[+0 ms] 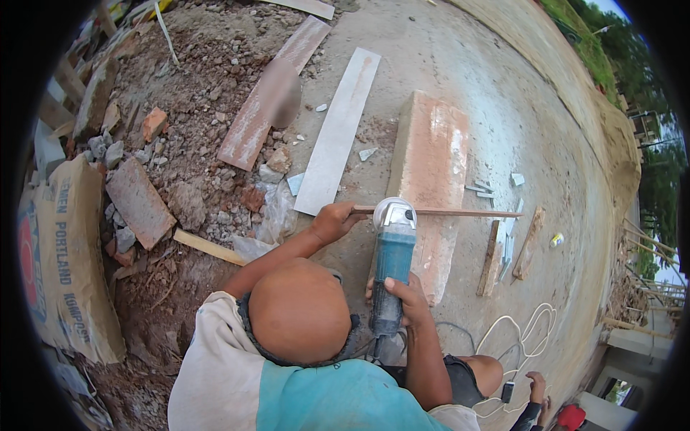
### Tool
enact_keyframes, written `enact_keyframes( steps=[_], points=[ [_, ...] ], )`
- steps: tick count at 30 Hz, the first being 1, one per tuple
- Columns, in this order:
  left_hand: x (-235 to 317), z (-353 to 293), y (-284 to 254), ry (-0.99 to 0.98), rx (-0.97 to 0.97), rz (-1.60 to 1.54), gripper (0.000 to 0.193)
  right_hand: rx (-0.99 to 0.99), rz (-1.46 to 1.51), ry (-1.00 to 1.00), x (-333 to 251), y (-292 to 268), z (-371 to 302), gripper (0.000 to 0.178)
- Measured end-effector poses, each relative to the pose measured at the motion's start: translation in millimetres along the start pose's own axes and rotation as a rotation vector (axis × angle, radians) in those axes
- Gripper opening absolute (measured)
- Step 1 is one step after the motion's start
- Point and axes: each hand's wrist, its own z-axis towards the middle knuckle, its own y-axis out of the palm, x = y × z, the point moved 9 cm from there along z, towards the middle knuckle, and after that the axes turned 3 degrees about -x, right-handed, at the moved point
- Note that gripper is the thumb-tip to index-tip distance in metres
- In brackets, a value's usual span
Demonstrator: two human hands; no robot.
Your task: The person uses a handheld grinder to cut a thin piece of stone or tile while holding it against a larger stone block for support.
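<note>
My left hand [334,221] grips one end of a thin brown tile strip [467,212], seen nearly edge-on. My right hand [408,300] is wrapped round the dark body of a teal angle grinder [394,255]. The grinder's silver head crosses over the strip close to my left fingers and hides part of it; its disc cannot be made out clearly. Below the strip lies a long reddish concrete block [431,158], dusted white. Whether the strip touches the block cannot be told.
A pale tile plank [338,133] and a reddish plank [248,136] lie ahead left, near rubble. A cement bag [75,266] stands far left. Wood pieces [528,244] and thin offcuts lie right. A white cable [517,334] coils near another person's hand [535,386].
</note>
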Motion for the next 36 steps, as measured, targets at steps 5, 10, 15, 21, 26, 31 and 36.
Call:
enact_keyframes(
  steps=[5,10,15,21,26,31,36],
  points=[
    [2.8,-0.8,-2.4,-0.001,-0.001,0.049,0.024,0.057,0.022,-0.026,-1.6,-10.1,-3.7,0.048],
    [1.2,-1.7,-1.4,0.018,0.02,0.044,0.024,0.064,0.061,-0.035,-7.7,-17.6,-11.0,0.044],
    [-2.5,-3.6,0.5,0.008,0.015,0.076,0.027,0.065,0.065,-0.049,-14.9,-20.9,-15.0,0.045],
    [-9.9,-5.5,5.5,-0.035,-0.029,0.099,0.018,-0.028,-0.001,-0.013,-8.6,-3.4,-4.0,0.052],
    [-1.6,-3.7,-0.1,0.032,0.017,0.003,0.012,-0.039,-0.065,0.012,-6.5,12.9,4.6,0.052],
    [1.4,-2.4,-3.8,0.036,0.028,-0.008,0.008,-0.054,-0.125,0.036,-6.6,23.4,11.0,0.054],
    [-1.3,-2.7,-1.4,0.009,0.017,0.034,0.008,-0.043,-0.136,0.028,-4.9,22.5,13.6,0.054]
  ],
)
